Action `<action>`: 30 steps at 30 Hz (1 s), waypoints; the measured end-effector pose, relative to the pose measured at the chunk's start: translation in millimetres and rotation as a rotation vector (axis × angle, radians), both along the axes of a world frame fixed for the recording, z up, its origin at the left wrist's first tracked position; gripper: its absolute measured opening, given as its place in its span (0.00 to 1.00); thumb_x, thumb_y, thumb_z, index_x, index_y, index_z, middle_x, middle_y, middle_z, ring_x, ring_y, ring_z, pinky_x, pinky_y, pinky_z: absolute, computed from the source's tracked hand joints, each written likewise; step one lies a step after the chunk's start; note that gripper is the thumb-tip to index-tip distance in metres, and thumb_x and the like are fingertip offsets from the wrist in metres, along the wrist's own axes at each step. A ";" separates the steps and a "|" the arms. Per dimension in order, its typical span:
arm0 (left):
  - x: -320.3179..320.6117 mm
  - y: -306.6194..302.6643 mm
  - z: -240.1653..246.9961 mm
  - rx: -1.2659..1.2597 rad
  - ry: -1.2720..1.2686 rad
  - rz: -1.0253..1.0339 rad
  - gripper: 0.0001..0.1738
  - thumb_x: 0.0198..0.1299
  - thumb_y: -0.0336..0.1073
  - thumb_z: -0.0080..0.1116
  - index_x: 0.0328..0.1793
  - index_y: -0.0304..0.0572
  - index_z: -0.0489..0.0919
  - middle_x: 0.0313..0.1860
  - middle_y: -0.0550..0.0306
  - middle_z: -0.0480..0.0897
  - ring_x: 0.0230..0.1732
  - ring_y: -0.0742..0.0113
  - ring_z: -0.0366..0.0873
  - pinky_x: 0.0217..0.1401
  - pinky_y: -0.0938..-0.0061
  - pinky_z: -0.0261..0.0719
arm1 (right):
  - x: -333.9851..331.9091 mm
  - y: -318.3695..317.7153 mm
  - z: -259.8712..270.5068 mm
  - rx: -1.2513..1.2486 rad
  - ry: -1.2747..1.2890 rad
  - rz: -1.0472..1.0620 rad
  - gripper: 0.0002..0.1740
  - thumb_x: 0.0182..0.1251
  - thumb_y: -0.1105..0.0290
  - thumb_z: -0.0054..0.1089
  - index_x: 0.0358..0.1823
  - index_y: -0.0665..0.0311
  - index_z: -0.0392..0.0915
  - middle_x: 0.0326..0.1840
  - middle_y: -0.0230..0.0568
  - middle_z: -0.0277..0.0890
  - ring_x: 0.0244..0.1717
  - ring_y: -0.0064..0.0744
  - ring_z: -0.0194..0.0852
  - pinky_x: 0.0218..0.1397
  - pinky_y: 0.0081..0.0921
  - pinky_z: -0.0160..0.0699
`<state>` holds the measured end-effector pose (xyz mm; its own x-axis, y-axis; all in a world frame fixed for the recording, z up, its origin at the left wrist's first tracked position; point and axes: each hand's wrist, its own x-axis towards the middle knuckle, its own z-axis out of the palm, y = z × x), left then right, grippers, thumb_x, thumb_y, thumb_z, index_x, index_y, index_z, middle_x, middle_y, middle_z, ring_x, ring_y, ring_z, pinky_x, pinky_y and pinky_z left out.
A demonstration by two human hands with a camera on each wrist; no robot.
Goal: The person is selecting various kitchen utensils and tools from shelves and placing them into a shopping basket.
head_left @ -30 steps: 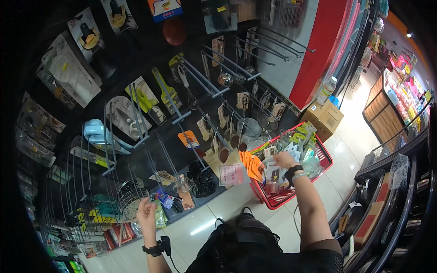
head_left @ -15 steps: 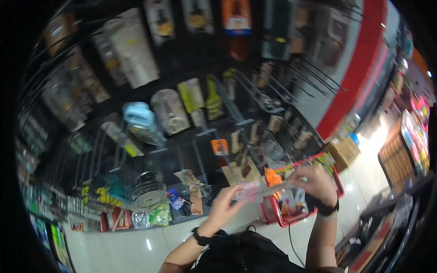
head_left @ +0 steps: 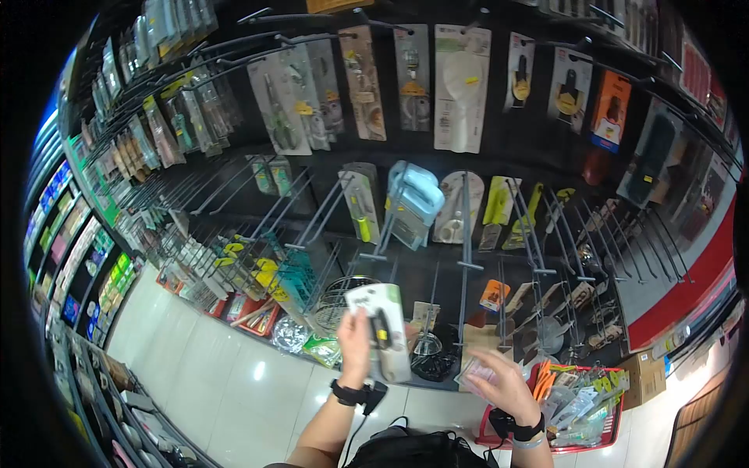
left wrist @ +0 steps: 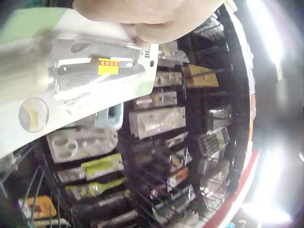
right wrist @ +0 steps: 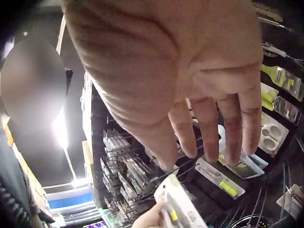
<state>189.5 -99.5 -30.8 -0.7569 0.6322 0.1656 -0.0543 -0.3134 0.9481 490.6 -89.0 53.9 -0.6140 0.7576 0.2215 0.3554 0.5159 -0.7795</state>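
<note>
My left hand point(head_left: 355, 349) holds a carded blister pack point(head_left: 382, 331) upright by its left edge, in front of the rack. The pack has a white and green card, a black-handled kitchen tool under clear plastic and a yellow price sticker. It fills the upper left of the left wrist view, with the thumb side of the hand over its top edge. My right hand point(head_left: 503, 386) hangs beside the red shopping basket point(head_left: 616, 425). Its palm and loosely extended fingers show in the right wrist view, holding nothing. Orange-handled packs point(head_left: 544, 380) and other packaged utensils fill the basket.
Metal hooks point(head_left: 468, 265) stick out from the black display wall, some with packs on them. A light blue packaged item point(head_left: 417, 191) hangs above my left hand. Wire strainers point(head_left: 343, 300) sit low on the rack. A cardboard box point(head_left: 646, 380) stands right of the basket.
My head view has swung left. Half a second ago both hands were together at a pack near the basket; now the left hand alone has it, farther left, and the right hand is free.
</note>
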 end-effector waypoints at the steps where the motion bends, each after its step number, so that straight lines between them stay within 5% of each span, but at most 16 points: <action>1: -12.4 -2.6 18.7 0.010 0.036 0.031 0.12 0.69 0.37 0.48 0.44 0.36 0.77 0.37 0.63 0.80 0.36 0.80 0.73 0.40 0.81 0.71 | -0.4 -1.5 -6.5 0.001 0.000 0.008 0.20 0.55 0.70 0.65 0.50 0.65 0.77 0.51 0.47 0.77 0.54 0.45 0.74 0.57 0.32 0.72; 11: -83.9 28.6 57.5 0.130 0.050 0.163 0.15 0.69 0.39 0.49 0.35 0.36 0.77 0.30 0.67 0.77 0.29 0.84 0.66 0.32 0.84 0.65 | 3.9 -15.2 -45.5 -0.089 0.011 0.014 0.14 0.57 0.71 0.63 0.44 0.68 0.79 0.46 0.47 0.79 0.48 0.44 0.79 0.51 0.30 0.76; 19: -110.9 68.4 34.6 0.092 0.043 0.052 0.13 0.68 0.38 0.50 0.40 0.34 0.79 0.34 0.65 0.79 0.34 0.82 0.69 0.37 0.83 0.67 | 43.3 -31.2 -67.3 -0.261 -0.057 -0.246 0.16 0.56 0.71 0.64 0.46 0.68 0.79 0.42 0.48 0.80 0.40 0.39 0.81 0.42 0.27 0.77; 23: -158.3 129.0 3.7 0.044 0.099 -0.012 0.16 0.65 0.41 0.53 0.47 0.33 0.78 0.41 0.59 0.81 0.40 0.73 0.76 0.44 0.76 0.72 | 78.5 -42.5 -112.3 -0.221 0.007 -0.362 0.15 0.57 0.70 0.64 0.46 0.67 0.79 0.39 0.46 0.81 0.32 0.31 0.79 0.33 0.24 0.75; 25: -143.3 137.5 30.4 0.059 0.218 -0.027 0.18 0.64 0.43 0.54 0.50 0.35 0.78 0.46 0.58 0.79 0.47 0.71 0.74 0.52 0.72 0.70 | 94.8 -53.6 -114.0 -0.343 -0.029 -0.472 0.14 0.58 0.70 0.63 0.46 0.67 0.79 0.34 0.45 0.80 0.31 0.28 0.77 0.35 0.25 0.76; 27: -153.6 170.4 32.3 0.047 0.046 -0.118 0.13 0.63 0.40 0.53 0.46 0.38 0.77 0.42 0.60 0.76 0.45 0.70 0.71 0.51 0.71 0.68 | 116.9 -65.7 -134.6 -0.264 0.046 -0.544 0.14 0.59 0.70 0.62 0.46 0.67 0.79 0.33 0.44 0.80 0.31 0.28 0.78 0.35 0.25 0.77; 30: -154.7 196.8 42.4 0.015 -0.016 -0.281 0.20 0.65 0.42 0.50 0.55 0.34 0.76 0.50 0.58 0.78 0.50 0.67 0.74 0.53 0.71 0.71 | 153.2 -80.9 -144.3 -0.217 -0.019 -0.661 0.14 0.60 0.69 0.60 0.45 0.69 0.79 0.33 0.46 0.81 0.32 0.32 0.80 0.39 0.28 0.78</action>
<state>34.8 97.3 11.6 -0.5545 0.8155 0.1661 -0.1564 -0.2981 0.9416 643.8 -169.9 -90.4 -0.0104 0.9998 0.0169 0.5559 0.0198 -0.8310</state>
